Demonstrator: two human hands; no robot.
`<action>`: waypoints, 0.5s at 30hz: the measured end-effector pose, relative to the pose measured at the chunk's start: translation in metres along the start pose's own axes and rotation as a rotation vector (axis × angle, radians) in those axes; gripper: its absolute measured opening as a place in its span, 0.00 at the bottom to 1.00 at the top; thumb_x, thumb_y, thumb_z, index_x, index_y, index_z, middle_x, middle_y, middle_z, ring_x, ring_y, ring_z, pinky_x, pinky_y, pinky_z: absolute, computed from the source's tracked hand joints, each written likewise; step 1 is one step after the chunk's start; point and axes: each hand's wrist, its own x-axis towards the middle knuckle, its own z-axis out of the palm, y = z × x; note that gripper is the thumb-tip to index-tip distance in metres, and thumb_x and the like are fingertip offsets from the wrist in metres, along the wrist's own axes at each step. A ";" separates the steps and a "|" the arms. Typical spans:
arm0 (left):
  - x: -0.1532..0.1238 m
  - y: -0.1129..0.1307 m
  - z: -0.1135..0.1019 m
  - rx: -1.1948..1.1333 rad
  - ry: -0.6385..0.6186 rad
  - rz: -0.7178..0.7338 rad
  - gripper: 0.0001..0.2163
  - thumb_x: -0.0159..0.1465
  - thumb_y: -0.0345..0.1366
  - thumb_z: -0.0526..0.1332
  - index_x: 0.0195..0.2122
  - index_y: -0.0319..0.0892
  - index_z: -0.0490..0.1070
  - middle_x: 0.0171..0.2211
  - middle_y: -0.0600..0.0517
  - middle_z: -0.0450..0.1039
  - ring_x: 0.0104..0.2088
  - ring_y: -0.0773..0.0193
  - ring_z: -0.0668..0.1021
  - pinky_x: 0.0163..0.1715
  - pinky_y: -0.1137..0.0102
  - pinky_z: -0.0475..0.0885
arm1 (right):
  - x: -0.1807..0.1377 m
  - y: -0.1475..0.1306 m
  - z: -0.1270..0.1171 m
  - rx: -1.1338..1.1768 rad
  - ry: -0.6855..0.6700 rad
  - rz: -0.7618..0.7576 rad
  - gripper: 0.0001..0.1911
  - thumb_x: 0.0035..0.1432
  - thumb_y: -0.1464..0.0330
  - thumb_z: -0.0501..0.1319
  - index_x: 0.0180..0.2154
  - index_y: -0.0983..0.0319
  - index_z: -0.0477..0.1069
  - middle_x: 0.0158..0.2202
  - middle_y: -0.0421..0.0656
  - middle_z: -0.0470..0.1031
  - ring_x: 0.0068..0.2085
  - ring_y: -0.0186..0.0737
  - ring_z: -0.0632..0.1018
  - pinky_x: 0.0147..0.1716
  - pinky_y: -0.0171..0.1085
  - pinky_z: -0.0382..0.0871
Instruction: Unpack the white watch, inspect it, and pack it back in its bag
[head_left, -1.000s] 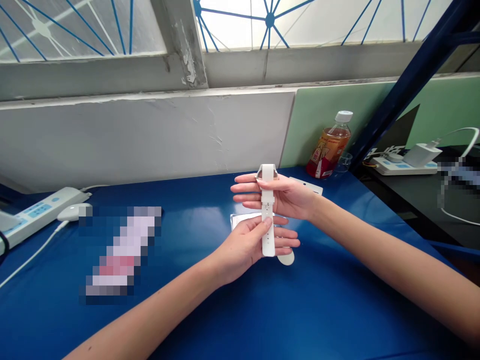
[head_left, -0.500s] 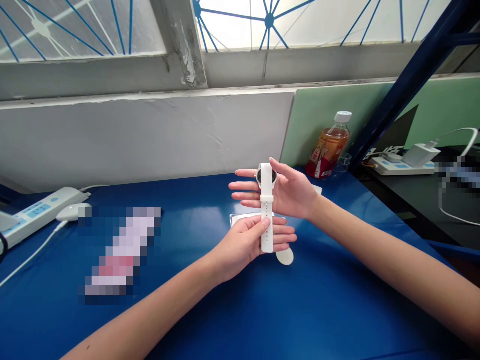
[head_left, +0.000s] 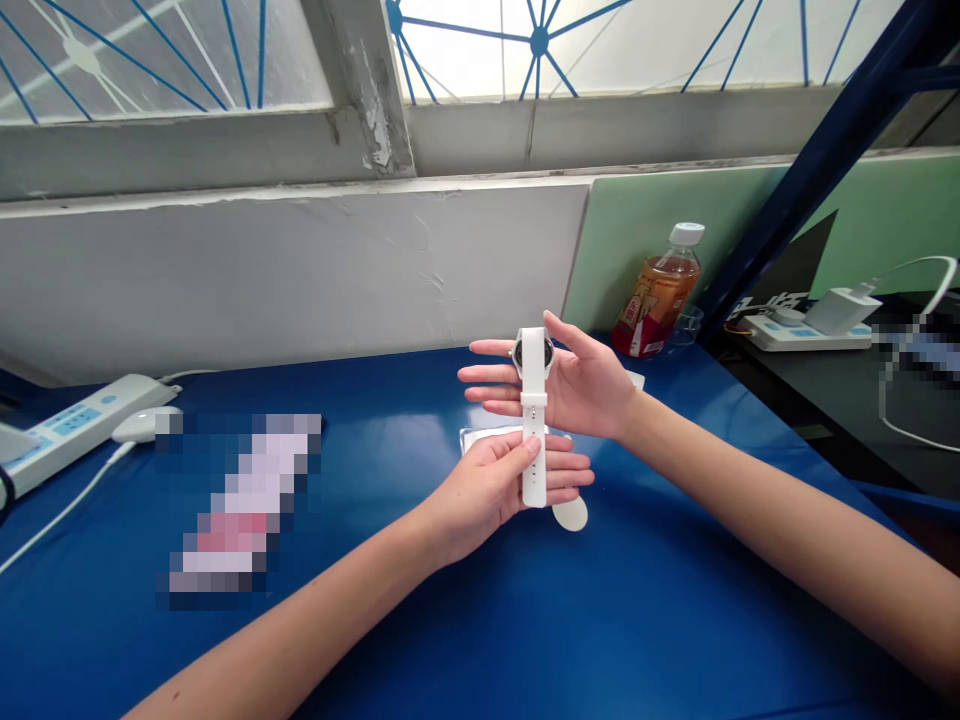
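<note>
A wristwatch with a white strap (head_left: 533,375) stretches lengthwise across both my hands, above the blue table. My left hand (head_left: 491,480) pinches the strap's lower, holed end under its thumb, with the other fingers stretched out behind it. Palm up, my right hand (head_left: 589,385) lies open behind the watch's upper part, its fingers straight and its thumb raised off the strap. The round watch case is partly covered by the strap. Below my left fingers a pale oval piece (head_left: 571,514) lies on the table. Beside it, a flat clear-edged item (head_left: 472,438) is mostly hidden by my left hand.
A bottle of reddish drink (head_left: 656,295) stands at the back right of the blue table (head_left: 390,640). A white power strip (head_left: 82,425) with a cable lies at the left, near a pixelated object (head_left: 247,505). Another power strip (head_left: 806,332) sits on the black surface.
My right thumb has lifted slightly away from the watch's top end. My left hand and the watch are nearly still.
</note>
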 end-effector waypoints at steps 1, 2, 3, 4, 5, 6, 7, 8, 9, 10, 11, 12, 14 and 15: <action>0.000 0.000 0.000 0.000 -0.001 0.000 0.13 0.73 0.32 0.52 0.47 0.29 0.74 0.44 0.34 0.80 0.45 0.53 0.83 0.50 0.60 0.75 | 0.000 0.000 0.000 -0.004 0.003 0.001 0.35 0.69 0.51 0.38 0.58 0.68 0.67 0.55 0.55 0.75 0.55 0.50 0.76 0.61 0.50 0.61; 0.000 0.000 0.000 -0.001 -0.001 -0.001 0.13 0.73 0.32 0.52 0.46 0.29 0.74 0.44 0.34 0.80 0.45 0.53 0.83 0.49 0.60 0.75 | 0.000 0.000 0.000 -0.006 0.003 0.002 0.35 0.69 0.50 0.38 0.58 0.68 0.67 0.55 0.55 0.75 0.55 0.50 0.76 0.61 0.50 0.61; 0.000 0.000 0.000 -0.004 0.001 -0.003 0.13 0.73 0.32 0.52 0.46 0.29 0.74 0.43 0.35 0.80 0.44 0.53 0.83 0.49 0.60 0.75 | 0.000 0.000 0.000 -0.007 0.002 0.001 0.35 0.69 0.50 0.38 0.58 0.68 0.67 0.56 0.55 0.75 0.56 0.50 0.76 0.61 0.50 0.61; 0.000 0.000 0.000 -0.006 0.002 -0.005 0.13 0.73 0.31 0.52 0.46 0.29 0.74 0.43 0.35 0.80 0.44 0.54 0.83 0.49 0.60 0.75 | 0.000 0.000 -0.001 -0.006 -0.001 0.001 0.35 0.69 0.50 0.38 0.58 0.68 0.67 0.56 0.55 0.75 0.56 0.50 0.76 0.61 0.50 0.61; 0.000 0.000 0.001 -0.010 0.004 -0.007 0.13 0.73 0.31 0.51 0.46 0.29 0.74 0.43 0.35 0.80 0.44 0.54 0.83 0.49 0.60 0.75 | 0.000 0.000 -0.001 -0.003 -0.005 0.001 0.36 0.69 0.50 0.37 0.58 0.68 0.66 0.56 0.55 0.75 0.56 0.50 0.76 0.61 0.50 0.60; 0.000 0.000 0.001 -0.012 0.004 -0.007 0.13 0.73 0.31 0.51 0.46 0.29 0.74 0.43 0.35 0.80 0.44 0.54 0.83 0.49 0.61 0.75 | 0.000 0.000 -0.001 0.001 -0.011 0.002 0.36 0.69 0.50 0.37 0.58 0.68 0.66 0.56 0.55 0.75 0.56 0.50 0.76 0.62 0.50 0.60; 0.000 0.000 0.001 -0.012 0.004 -0.008 0.13 0.73 0.31 0.51 0.46 0.29 0.74 0.43 0.35 0.80 0.44 0.54 0.83 0.49 0.60 0.75 | 0.001 0.000 -0.001 0.005 -0.014 0.002 0.36 0.69 0.49 0.37 0.58 0.68 0.66 0.57 0.55 0.74 0.56 0.51 0.76 0.62 0.50 0.60; 0.000 0.000 0.001 -0.012 0.004 -0.007 0.13 0.73 0.31 0.51 0.46 0.29 0.74 0.43 0.35 0.80 0.44 0.54 0.83 0.49 0.60 0.75 | 0.001 0.000 -0.001 0.008 -0.015 0.003 0.36 0.68 0.49 0.38 0.58 0.68 0.66 0.57 0.55 0.74 0.56 0.51 0.76 0.61 0.50 0.60; 0.000 0.000 0.001 -0.014 0.002 -0.006 0.13 0.73 0.32 0.51 0.46 0.29 0.74 0.43 0.35 0.80 0.44 0.54 0.83 0.49 0.60 0.75 | 0.001 0.000 -0.001 0.011 -0.013 0.005 0.36 0.68 0.49 0.38 0.58 0.68 0.66 0.57 0.55 0.74 0.56 0.51 0.76 0.61 0.50 0.60; 0.000 0.001 0.001 -0.014 0.000 -0.004 0.13 0.73 0.32 0.51 0.46 0.29 0.73 0.43 0.35 0.80 0.44 0.54 0.83 0.48 0.61 0.75 | 0.001 0.001 -0.001 0.013 -0.007 0.008 0.36 0.68 0.49 0.39 0.58 0.68 0.66 0.56 0.55 0.74 0.55 0.51 0.76 0.61 0.50 0.60; 0.000 0.001 0.000 -0.012 -0.005 -0.002 0.13 0.73 0.32 0.52 0.45 0.29 0.73 0.42 0.36 0.80 0.42 0.55 0.83 0.46 0.62 0.75 | 0.001 0.001 -0.001 0.017 0.000 0.012 0.36 0.67 0.49 0.39 0.58 0.68 0.66 0.56 0.55 0.75 0.55 0.50 0.77 0.61 0.50 0.60; 0.001 0.001 0.000 -0.007 -0.011 0.002 0.12 0.73 0.32 0.53 0.45 0.30 0.73 0.40 0.37 0.80 0.39 0.56 0.83 0.43 0.64 0.76 | 0.001 0.001 -0.001 0.024 0.008 0.014 0.35 0.67 0.50 0.39 0.58 0.69 0.66 0.55 0.55 0.75 0.55 0.50 0.77 0.61 0.50 0.61; 0.001 0.001 -0.002 0.006 -0.023 0.010 0.11 0.71 0.33 0.54 0.45 0.31 0.72 0.37 0.40 0.80 0.31 0.61 0.82 0.34 0.69 0.75 | 0.002 0.002 -0.002 0.044 0.024 0.017 0.34 0.67 0.53 0.39 0.57 0.70 0.67 0.54 0.55 0.76 0.53 0.50 0.78 0.60 0.49 0.62; 0.001 0.001 -0.002 0.014 -0.023 0.014 0.11 0.71 0.34 0.55 0.45 0.31 0.72 0.34 0.42 0.79 0.27 0.64 0.81 0.30 0.71 0.74 | 0.003 0.002 -0.002 0.055 0.035 0.018 0.33 0.67 0.55 0.38 0.56 0.70 0.68 0.53 0.55 0.77 0.52 0.50 0.79 0.58 0.49 0.64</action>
